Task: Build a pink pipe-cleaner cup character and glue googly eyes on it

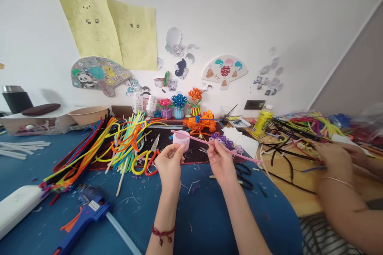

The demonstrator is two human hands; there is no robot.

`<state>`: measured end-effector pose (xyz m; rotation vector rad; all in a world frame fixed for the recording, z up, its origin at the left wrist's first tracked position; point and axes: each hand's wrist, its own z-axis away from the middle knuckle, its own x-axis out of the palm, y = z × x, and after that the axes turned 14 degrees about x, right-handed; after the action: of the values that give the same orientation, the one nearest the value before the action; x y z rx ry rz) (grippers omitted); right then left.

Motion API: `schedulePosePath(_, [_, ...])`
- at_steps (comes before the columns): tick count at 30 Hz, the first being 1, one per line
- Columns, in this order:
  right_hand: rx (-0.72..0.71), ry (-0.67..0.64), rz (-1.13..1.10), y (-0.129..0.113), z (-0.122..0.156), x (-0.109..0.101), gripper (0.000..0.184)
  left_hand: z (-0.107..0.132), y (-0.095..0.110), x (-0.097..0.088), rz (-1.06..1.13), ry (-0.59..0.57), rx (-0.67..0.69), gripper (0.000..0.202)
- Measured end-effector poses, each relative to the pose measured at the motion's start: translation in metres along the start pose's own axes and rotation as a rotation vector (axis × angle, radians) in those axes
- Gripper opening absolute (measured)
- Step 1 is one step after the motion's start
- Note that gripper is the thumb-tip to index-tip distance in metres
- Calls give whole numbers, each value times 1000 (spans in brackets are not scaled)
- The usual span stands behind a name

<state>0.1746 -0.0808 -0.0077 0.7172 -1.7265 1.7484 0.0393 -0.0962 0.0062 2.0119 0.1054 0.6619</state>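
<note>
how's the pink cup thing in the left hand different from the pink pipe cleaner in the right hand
The pink coiled cup is short, round and bulky, while the pink pipe cleaner is long and thin. The cup sits in the left hand, while the pipe cleaner is pinched in the right hand and sticks out on both sides of it. Both are pale pink and look fuzzy.

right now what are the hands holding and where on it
The left hand pinches a coiled pink pipe-cleaner piece at its lower edge, between thumb and fingers. The right hand pinches a long pink pipe cleaner partway along its length.
</note>
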Motion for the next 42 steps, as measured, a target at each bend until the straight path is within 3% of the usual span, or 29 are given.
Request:
schedulePosePath(8, [32, 17, 18, 1, 0, 0, 22, 2, -6, -3, -19, -67, 79, 37])
schedulePosePath(18, [103, -22, 85, 3, 1, 1, 21, 0, 1, 0, 30, -10, 113, 38])
schedulePosePath(28, [11, -53, 303, 10, 3, 5, 33, 4, -5, 0, -164, -208, 15, 31])
schedulePosePath(34, [-16, -12, 351, 13, -2, 4, 35, 3, -12, -6, -351, -167, 115, 29])
schedulePosePath(38, [-34, 0, 356, 12, -2, 3, 35, 3, -13, -5, -460, -284, 215, 21])
schedulePosePath(42, [-50, 6, 366, 12, -2, 2, 32, 2, -16, -2, -524, -374, 340, 28])
